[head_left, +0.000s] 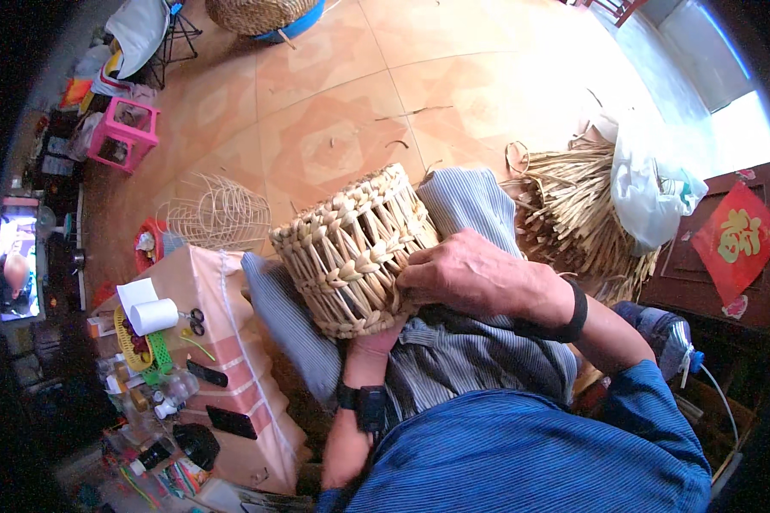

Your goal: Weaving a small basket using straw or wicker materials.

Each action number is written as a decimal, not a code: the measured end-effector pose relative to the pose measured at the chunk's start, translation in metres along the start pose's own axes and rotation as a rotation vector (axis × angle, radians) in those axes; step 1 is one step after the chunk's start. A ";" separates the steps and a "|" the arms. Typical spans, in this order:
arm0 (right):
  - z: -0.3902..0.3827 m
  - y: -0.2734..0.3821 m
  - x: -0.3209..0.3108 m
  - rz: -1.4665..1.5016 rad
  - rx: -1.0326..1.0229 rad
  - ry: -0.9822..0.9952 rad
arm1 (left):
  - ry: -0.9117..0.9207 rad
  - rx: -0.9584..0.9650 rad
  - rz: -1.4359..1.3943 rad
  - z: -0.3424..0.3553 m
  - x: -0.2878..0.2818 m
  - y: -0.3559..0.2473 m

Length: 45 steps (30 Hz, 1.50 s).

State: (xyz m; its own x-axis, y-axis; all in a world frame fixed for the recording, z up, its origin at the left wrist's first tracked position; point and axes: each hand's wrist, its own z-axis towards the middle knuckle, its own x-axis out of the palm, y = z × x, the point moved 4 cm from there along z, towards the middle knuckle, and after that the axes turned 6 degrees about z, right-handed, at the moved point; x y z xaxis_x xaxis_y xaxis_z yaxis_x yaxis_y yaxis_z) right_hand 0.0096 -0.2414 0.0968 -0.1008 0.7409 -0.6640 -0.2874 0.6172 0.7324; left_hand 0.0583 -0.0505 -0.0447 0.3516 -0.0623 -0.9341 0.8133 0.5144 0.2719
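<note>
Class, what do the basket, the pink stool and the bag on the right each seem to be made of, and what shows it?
Basket: apparently dried plant strands, matt and straw-coloured; uneven strips are visibly braided.
Stool: probably plastic; its bright pink colour looks smooth and even.
Bag: likely thin plastic film; whitish, crinkled, partly see-through.

Your left hand (380, 339) mostly hidden by woven basket (355, 252), fingers out of sight; your right hand (460, 269) shows, but exact fingertip contact hard to make out; plastic bag (650, 192) covers part of straw bundle (569, 201); round woven piece (257, 12) cut by top edge; screen (19, 269) blurred; low-left clutter (184, 474) too small to tell
</note>
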 end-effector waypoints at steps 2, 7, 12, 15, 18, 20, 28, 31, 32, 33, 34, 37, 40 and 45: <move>0.009 -0.001 0.002 0.046 -0.082 0.010 | 0.059 -0.029 0.011 -0.007 0.000 0.008; 0.005 -0.009 -0.006 0.151 -0.115 0.040 | 0.040 -0.036 -0.191 -0.003 0.013 0.002; 0.011 -0.003 -0.012 0.219 -0.144 0.029 | 0.232 -0.106 -0.396 -0.015 0.027 0.007; 0.011 -0.010 -0.008 0.302 -0.168 -0.023 | 0.177 -0.036 -0.121 -0.014 0.028 0.005; 0.006 -0.019 -0.003 0.343 -0.103 -0.047 | 0.189 0.011 0.077 -0.011 0.031 0.002; 0.007 -0.024 0.003 0.385 -0.039 -0.037 | 0.244 0.001 0.142 -0.009 0.028 0.006; -0.003 -0.024 0.005 0.472 0.032 -0.066 | 0.137 -0.047 0.078 -0.003 0.026 0.006; 0.000 -0.025 0.003 0.521 0.022 0.014 | 0.066 -0.119 -0.143 -0.008 0.025 0.012; 0.002 -0.023 0.002 0.516 -0.003 0.040 | 0.058 -0.129 -0.170 -0.010 0.024 0.015; 0.003 -0.018 0.001 0.494 -0.037 0.061 | 0.047 -0.134 -0.204 -0.009 0.021 0.015; 0.003 -0.012 0.000 0.472 -0.072 0.082 | 0.080 -0.126 -0.181 -0.009 0.019 0.015; -0.003 -0.006 -0.004 0.385 -0.101 0.057 | 0.129 -0.102 -0.192 -0.002 0.019 0.012; -0.011 -0.013 -0.004 0.383 -0.100 -0.075 | 0.118 -0.073 -0.251 0.009 0.026 0.007; -0.008 0.008 0.001 0.122 -0.255 -0.164 | 0.138 -0.014 -0.114 -0.018 0.019 0.021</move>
State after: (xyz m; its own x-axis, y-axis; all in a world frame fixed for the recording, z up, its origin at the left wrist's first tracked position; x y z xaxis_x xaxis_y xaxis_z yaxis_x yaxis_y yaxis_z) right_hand -0.0006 -0.2375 0.1008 -0.0004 0.8506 -0.5258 -0.5143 0.4508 0.7296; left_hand 0.0739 -0.0258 -0.0606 0.1901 -0.0037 -0.9818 0.8375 0.5224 0.1602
